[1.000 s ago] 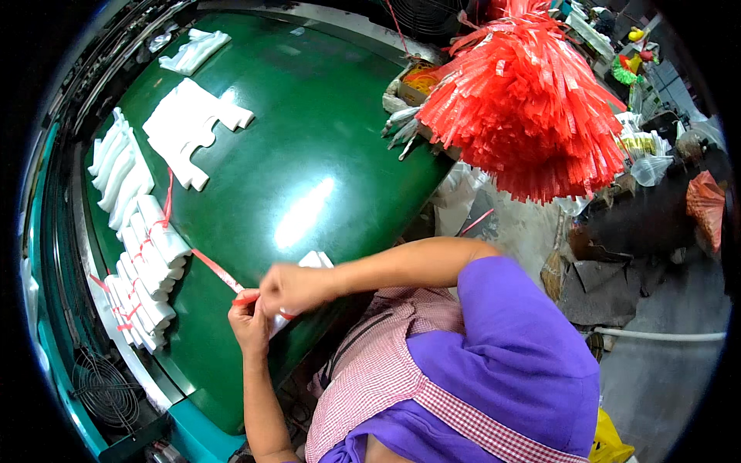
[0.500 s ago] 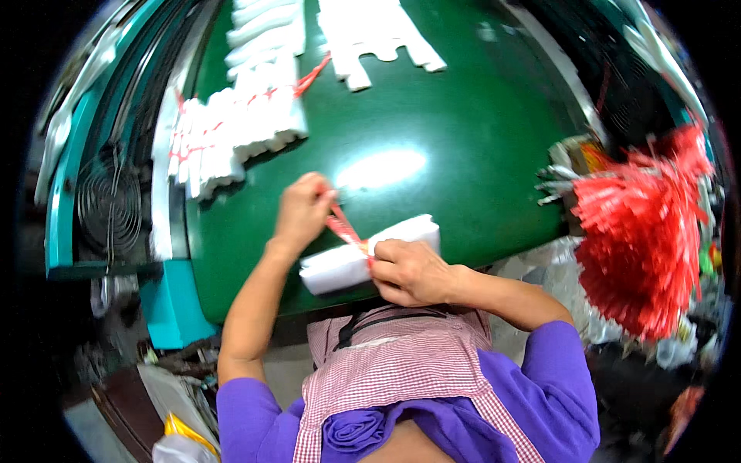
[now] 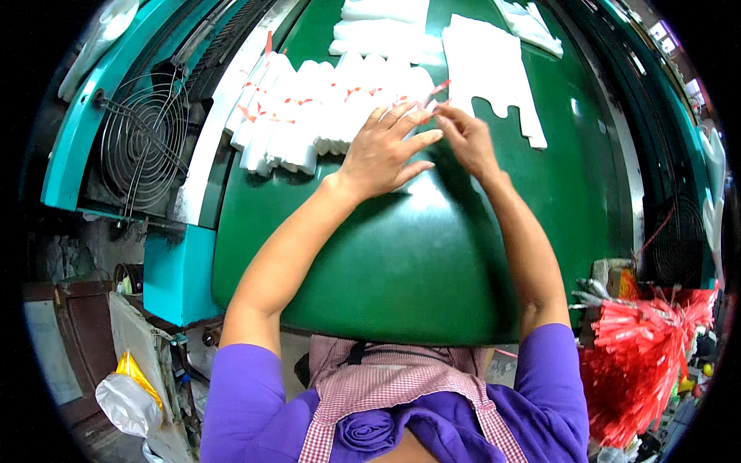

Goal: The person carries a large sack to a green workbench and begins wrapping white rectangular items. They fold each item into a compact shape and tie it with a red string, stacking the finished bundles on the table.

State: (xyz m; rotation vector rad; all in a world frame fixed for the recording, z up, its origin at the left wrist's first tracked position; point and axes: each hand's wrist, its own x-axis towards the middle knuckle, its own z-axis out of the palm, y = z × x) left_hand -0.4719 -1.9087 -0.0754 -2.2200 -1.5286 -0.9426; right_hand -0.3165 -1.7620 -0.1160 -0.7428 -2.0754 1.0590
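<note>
A row of rolled white plastic bags [image 3: 301, 116], bound with red strips, lies on the green tabletop. My left hand [image 3: 382, 154] is stretched over the row's right end, its fingers spread. Beside it, my right hand [image 3: 467, 139] has its fingers bent together at a red plastic strip [image 3: 441, 87]; the tips partly cover the strip. The roll under my hands is mostly hidden. Just right of the row, a flat white vest-shaped bag [image 3: 486, 65] lies with its handles toward me.
More white bags [image 3: 382, 35] lie at the far end of the green table [image 3: 386, 285]. A thick bunch of red strips [image 3: 641, 363] hangs at the right front corner. On the left stands a teal machine frame [image 3: 181, 270] with a wire coil [image 3: 144, 139].
Both hands have moved from the near edge to the far row of rolls. The single white roll has left the near edge. My left hand has let go of the red strip and spread.
</note>
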